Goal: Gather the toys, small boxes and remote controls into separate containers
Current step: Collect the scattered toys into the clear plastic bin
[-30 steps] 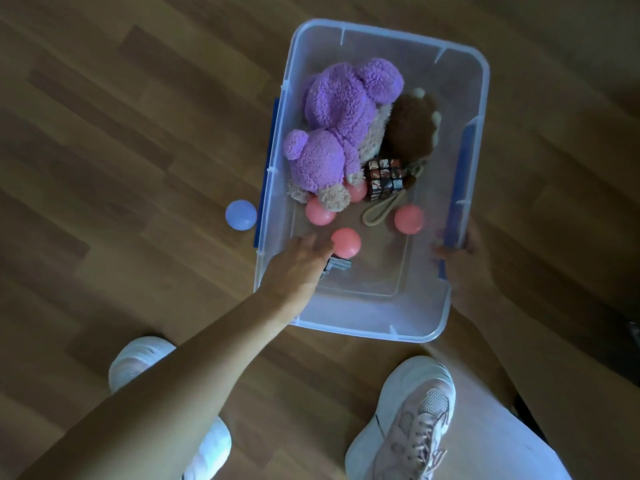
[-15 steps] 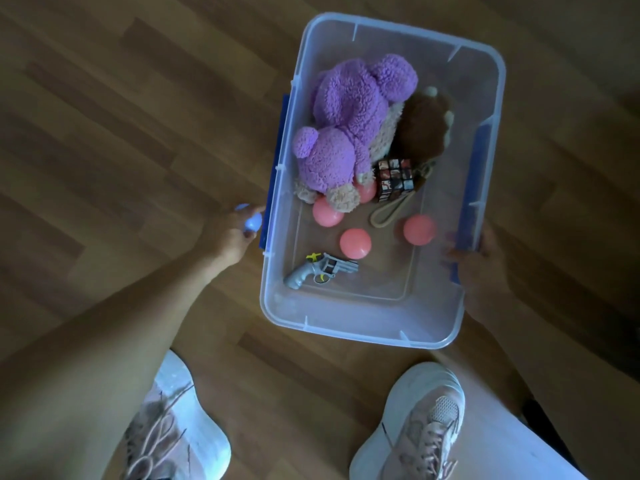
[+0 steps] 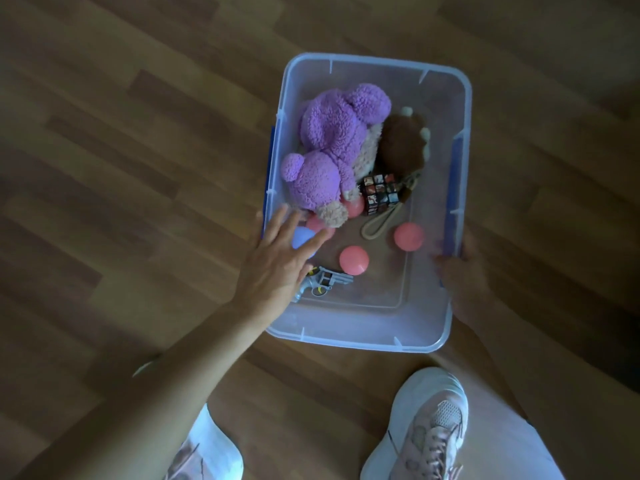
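A clear plastic bin with blue side latches stands on the wood floor. Inside lie a purple plush toy, a brown plush toy, a picture cube, several pink balls, a beige cord loop and a silver toy revolver. My left hand reaches over the bin's left rim with fingers stretched out. A pale blue ball shows just under its fingers, inside the bin. My right hand grips the bin's right rim by the blue latch.
My two shoes stand on the floor just in front of the bin, the left one partly under my forearm. Wood flooring stretches to the left and behind the bin.
My left hand left the revolver in the bin, picked the blue ball off the floor left of the bin, and brought it over the rim. My right hand stayed on the bin.
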`<state>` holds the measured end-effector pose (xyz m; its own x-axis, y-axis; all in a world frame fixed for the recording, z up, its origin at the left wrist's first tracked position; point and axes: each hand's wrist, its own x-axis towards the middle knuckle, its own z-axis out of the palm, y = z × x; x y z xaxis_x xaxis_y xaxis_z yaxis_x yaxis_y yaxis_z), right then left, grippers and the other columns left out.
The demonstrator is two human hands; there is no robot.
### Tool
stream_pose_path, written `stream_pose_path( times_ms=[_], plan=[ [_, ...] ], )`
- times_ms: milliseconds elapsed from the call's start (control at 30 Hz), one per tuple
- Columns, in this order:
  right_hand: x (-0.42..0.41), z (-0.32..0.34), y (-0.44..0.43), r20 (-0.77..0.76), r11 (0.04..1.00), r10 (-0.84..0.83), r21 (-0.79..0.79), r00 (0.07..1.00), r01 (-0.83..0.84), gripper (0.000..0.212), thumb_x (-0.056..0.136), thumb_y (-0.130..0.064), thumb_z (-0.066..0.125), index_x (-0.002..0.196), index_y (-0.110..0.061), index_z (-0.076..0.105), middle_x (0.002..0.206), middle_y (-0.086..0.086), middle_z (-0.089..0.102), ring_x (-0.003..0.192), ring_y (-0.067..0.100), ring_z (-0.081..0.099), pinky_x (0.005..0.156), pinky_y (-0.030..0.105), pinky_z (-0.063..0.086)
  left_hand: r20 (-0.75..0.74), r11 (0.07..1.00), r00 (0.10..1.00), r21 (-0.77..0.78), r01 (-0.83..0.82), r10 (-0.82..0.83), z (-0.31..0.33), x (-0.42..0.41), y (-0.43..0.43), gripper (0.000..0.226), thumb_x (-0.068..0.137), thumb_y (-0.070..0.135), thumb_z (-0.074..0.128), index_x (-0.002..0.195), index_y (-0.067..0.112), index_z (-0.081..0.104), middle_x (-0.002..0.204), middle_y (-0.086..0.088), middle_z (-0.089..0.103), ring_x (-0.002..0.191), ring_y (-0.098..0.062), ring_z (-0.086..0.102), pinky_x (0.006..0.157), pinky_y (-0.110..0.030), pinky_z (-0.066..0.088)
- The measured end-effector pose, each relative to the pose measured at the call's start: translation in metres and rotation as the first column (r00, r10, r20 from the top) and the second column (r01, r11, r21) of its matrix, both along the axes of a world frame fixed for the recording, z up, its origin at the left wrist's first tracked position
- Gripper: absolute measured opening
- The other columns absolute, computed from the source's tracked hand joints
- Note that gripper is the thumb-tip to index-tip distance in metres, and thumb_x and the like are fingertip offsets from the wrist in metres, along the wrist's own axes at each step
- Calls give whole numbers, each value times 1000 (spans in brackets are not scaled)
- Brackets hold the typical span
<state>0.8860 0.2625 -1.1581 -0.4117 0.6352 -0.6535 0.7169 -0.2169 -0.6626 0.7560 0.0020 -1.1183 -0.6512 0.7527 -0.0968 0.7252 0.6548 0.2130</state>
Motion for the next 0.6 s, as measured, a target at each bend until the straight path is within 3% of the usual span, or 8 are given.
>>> stream_pose_path(
  times_ms=[100,167,233,300,367,433,500,600],
  plan=[
    [-1,0,0,13,999,23,26,1000,-23,55,82,-12,59,136,-17,48,108,11,58,85,22,55,63,28,43,45,975,976,50,-216,214,-4,-1,1,85,73,19,73,147,20,32,153,-20,27,142,-41,21,113,-54,22],
    [-2,4,0,5,999,32,12,999,-32,58,78,-14,59,135,-17,49,105,8,59,84,22,55,64,31,44,274,858,869,204,-472,412,-7,-6,1,87,75,12,66,150,11,22,155,-16,24,143,-35,22,117,-44,18],
    [-3,10,-1,-27,999,7,-48,1000,-8,53,81,-1,57,131,-18,51,99,3,60,82,21,58,63,31,47,700,610,528,166,-775,480,-8,-15,3,82,79,-2,58,150,16,21,155,-2,29,141,-19,29,117,-37,23],
    [-5,19,-4,-32,996,-26,-89,999,23,54,82,12,51,124,-22,54,90,-1,61,71,17,59,56,28,48,890,477,225,11,-879,396,-9,-24,2,79,80,-16,48,148,21,31,148,6,40,132,-8,40,110,-26,35],
    [-11,42,-8,-33,992,-73,-109,997,69,55,81,18,49,116,-24,57,76,-5,61,61,14,57,47,22,48,916,486,184,-13,-874,356,2,-32,-4,82,76,-22,40,145,20,37,145,6,45,131,-8,44,106,-21,37],
    [-15,66,-13,-21,984,-109,-145,994,105,53,79,22,47,105,-23,59,65,-6,60,54,13,55,42,19,46,925,496,187,-2,-868,331,21,-38,-9,82,75,-23,38,143,22,40,143,10,48,129,-4,44,112,-30,33],
    [-15,93,-16,-24,982,-101,-164,995,96,59,75,25,44,100,-25,63,58,-9,62,53,16,54,48,25,44,916,518,202,-8,-855,347,49,-39,-11,81,77,-22,39,140,29,42,137,19,50,121,6,47,109,-29,33],
    [-20,151,-18,-39,979,-99,-181,994,91,64,72,26,41,103,-26,64,55,-13,64,59,18,57,56,30,45,915,459,166,-23,-888,367,104,-49,-9,79,79,-23,41,141,27,39,142,15,45,124,2,46,108,-30,33]
  ],
)
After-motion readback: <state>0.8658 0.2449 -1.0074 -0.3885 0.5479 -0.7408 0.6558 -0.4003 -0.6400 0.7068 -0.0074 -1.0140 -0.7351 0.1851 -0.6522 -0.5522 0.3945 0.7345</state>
